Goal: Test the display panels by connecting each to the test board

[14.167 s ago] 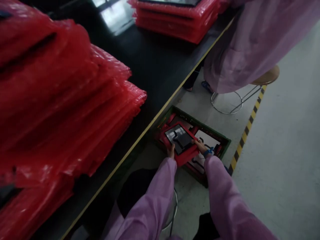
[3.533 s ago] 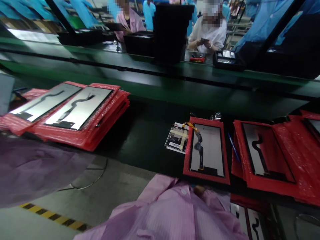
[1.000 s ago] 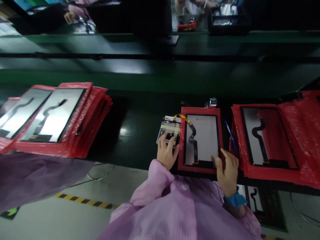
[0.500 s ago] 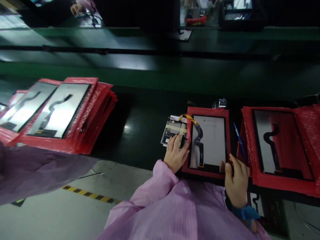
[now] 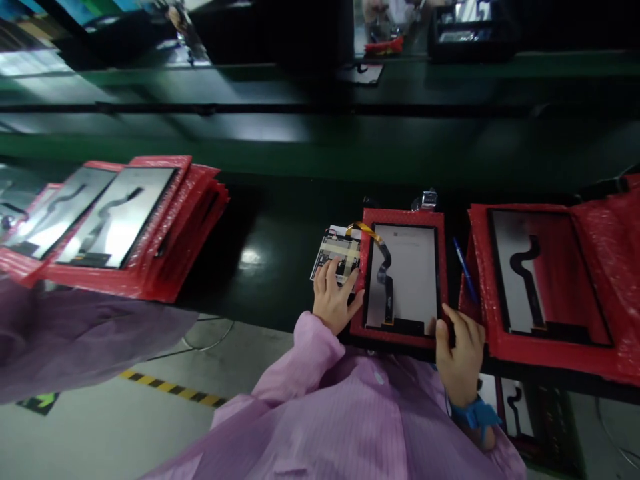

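Note:
A display panel (image 5: 410,273) with a dark ribbon cable (image 5: 385,267) on its back lies on a red bubble-wrap sheet (image 5: 357,323) in front of me. An orange flex strip (image 5: 367,231) joins that cable to a small circuit board (image 5: 337,253) with pale tape, just left of the panel. My left hand (image 5: 334,298) rests with spread fingers on the board's lower part, covering some of it. At the panel's lower right corner, my right hand (image 5: 461,343) touches the edge, thumb and fingers apart. A blue band (image 5: 477,413) circles the right wrist.
Stacked panels in red bubble wrap (image 5: 193,233) stand at the left. Another wrapped panel (image 5: 550,277) lies at the right, a blue pen (image 5: 466,270) beside it. A shiny metal piece (image 5: 429,199) sits behind my panel. A purple sleeve (image 5: 85,337) reaches in from the left.
The view has shifted slightly, so the bench things appear a little further left. Both my hands keep nearly the same places on the board and panel edge.

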Available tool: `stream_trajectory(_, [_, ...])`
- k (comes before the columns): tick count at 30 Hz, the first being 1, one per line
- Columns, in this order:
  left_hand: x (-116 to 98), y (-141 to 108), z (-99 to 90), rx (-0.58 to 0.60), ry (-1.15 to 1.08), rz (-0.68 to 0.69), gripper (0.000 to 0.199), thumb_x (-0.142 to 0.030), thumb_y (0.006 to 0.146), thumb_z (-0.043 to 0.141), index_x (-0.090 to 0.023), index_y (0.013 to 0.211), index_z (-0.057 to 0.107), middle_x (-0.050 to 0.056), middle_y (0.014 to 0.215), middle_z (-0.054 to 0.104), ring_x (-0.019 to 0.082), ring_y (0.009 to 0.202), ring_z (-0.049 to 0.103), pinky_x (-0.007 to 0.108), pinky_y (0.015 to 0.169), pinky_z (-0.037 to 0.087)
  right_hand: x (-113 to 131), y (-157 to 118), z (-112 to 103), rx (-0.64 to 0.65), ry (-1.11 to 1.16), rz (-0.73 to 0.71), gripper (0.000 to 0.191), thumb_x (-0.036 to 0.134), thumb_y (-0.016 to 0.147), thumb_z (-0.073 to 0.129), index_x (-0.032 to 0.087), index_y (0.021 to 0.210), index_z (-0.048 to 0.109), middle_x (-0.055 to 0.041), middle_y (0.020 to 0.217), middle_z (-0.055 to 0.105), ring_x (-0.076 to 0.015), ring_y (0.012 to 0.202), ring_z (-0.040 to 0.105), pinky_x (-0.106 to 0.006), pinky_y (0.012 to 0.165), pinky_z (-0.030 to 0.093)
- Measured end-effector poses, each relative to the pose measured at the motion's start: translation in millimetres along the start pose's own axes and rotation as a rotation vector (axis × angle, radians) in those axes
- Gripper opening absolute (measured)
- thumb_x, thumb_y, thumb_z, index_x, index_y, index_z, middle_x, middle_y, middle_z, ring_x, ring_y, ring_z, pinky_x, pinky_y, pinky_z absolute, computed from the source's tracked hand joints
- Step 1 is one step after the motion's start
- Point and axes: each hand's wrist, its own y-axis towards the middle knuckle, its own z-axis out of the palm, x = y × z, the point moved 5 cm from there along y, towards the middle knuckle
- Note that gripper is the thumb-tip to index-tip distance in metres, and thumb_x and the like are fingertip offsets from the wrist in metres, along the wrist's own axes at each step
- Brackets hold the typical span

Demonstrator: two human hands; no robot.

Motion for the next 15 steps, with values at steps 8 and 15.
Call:
stream_trajectory(8, [1.1, -3.4, 5.7, -0.008, 0.008, 0.031, 0.034, -0.031, 0.090, 0.060, -0.020, 0.121, 0.068, 0.018, 0.145, 0.048, 0.039, 0.137, 0.040, 0.056, 0.107, 0.040, -1.4, -2.7, 3.0, 0.005, 0.034, 0.038, 0.037, 0.037, 0.101, 0.044, 0.017, 0.124, 0.063, -0.0116, 0.110, 0.067, -0.0254, 0.103, 0.057, -0.044, 0.091, 0.046])
stream_trajectory(15, [5.7, -5.8, 0.8, 0.018, -0.063, 0.032, 0.034, -0.028, 0.089, 0.061, -0.020, 0.121, 0.067, 0.017, 0.153, 0.039, 0.041, 0.142, 0.034, 0.060, 0.108, 0.039, 0.7, -5.5, 2.5, 0.055, 0.070, 0.095, 0.038, 0.039, 0.100, 0.042, 0.019, 0.127, 0.061, -0.0118, 0.114, 0.063, -0.0271, 0.108, 0.053, -0.050, 0.095, 0.046])
